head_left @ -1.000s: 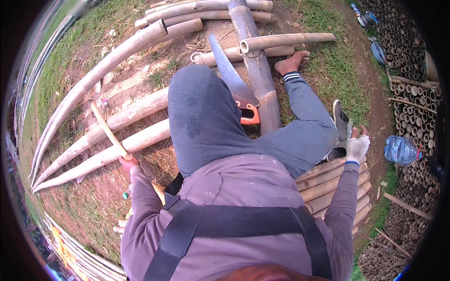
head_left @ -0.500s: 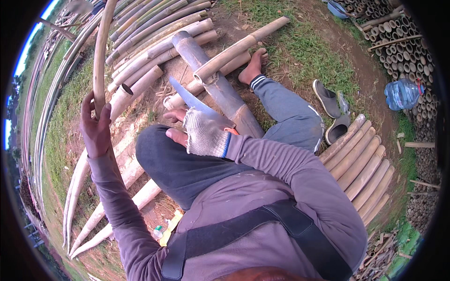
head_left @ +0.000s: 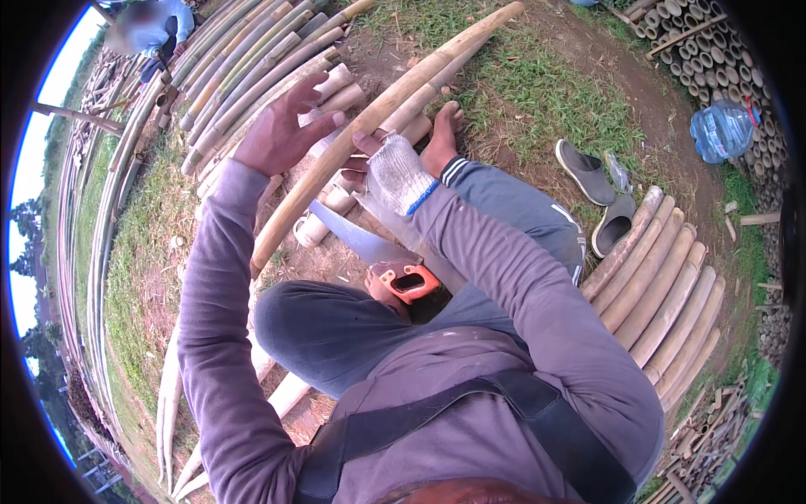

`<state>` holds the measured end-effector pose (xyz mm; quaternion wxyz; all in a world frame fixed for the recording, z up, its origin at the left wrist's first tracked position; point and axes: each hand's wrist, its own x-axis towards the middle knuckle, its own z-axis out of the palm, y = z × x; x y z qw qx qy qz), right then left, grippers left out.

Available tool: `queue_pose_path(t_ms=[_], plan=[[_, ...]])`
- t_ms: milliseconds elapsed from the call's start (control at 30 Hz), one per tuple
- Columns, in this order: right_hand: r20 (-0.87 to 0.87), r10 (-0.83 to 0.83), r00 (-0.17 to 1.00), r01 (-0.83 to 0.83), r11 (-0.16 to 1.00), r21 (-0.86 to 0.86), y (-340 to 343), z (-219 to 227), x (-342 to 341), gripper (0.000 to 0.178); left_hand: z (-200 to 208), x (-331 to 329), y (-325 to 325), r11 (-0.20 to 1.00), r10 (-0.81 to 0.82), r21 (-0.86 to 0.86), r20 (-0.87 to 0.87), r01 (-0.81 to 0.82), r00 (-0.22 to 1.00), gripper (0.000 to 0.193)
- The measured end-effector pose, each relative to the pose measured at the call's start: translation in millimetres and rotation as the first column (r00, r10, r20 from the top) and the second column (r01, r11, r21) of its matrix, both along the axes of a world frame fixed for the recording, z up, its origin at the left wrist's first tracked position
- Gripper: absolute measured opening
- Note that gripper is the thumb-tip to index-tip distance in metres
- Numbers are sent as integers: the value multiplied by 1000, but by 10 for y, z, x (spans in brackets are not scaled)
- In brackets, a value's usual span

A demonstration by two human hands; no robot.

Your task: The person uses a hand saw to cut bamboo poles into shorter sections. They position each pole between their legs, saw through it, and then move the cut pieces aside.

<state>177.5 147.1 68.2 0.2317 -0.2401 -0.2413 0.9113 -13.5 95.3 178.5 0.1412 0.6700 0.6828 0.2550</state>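
Observation:
A long tan bamboo pole slants in front of me, from the far right down toward my left knee. My right hand, in a knitted fingerless glove, grips it near the middle with bare fingertips. Bare and spread, my left hand hovers beside the pole's left side, its thumb pointing at it. Below the pole lies a hand saw with a blade and an orange handle, close to my bent leg. A thick grey bamboo piece shows partly behind the saw and my right forearm.
Bamboo poles lie in rows at the far left, with another person beyond. Cut bamboo lengths rest to my right, near grey clogs. A blue water jug stands by stacked bamboo.
The long pole has swung from upright at my left to a slant across the front. My left hand has let go and moved right; my right hand has left the saw and now holds the pole.

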Motion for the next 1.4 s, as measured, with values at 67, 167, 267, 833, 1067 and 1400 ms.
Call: queue_pose_path(t_ms=[67,167,267,833,1067,1400], plan=[[52,-65,997,67,996,-53,409,-411,75,26,-69,-115,-407,956,45,-291,23,-37,999,93],[66,-48,997,57,989,-134,790,-786,166,24,-346,-170,-932,804,164,-591,113,-66,980,92],[94,-35,995,44,995,-90,1036,-982,124,23,-697,-205,-1209,767,327,-641,423,23,845,73],[-7,-688,726,-415,-446,793,1097,-74,1009,57,964,-69,-1001,987,141,-7,538,-163,831,54],[-214,-578,787,87,-238,967,1283,807,855,35,1472,-207,-877,819,-247,550,597,-165,763,80],[-450,-561,694,720,530,449,1918,1282,964,22,-263,531,-627,997,-65,-44,-91,61,994,102]])
